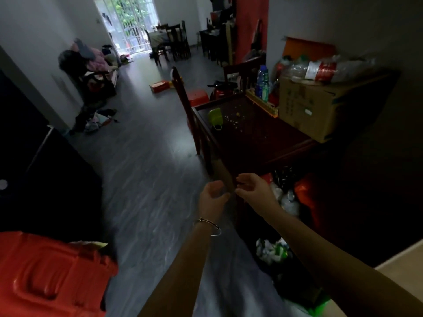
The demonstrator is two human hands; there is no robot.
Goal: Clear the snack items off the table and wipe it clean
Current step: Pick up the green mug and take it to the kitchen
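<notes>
A dark wooden table (270, 143) stands ahead on the right. On it lies a tipped green cup (215, 118) beside scattered yellow crumbs (237, 120). My left hand (212, 195) and my right hand (254, 188) hover close together in the air in front of the table's near corner. Their fingers are loosely curled and hold nothing. A thin bracelet sits on my left wrist.
A cardboard box (311, 106) with plastic bottles (263, 82) and bags sits at the table's far right. A wooden chair (183, 97) stands at its left side. Bags of rubbish (286, 202) lie under the table. A red plastic stool (50, 275) is at lower left. Grey floor stretches ahead.
</notes>
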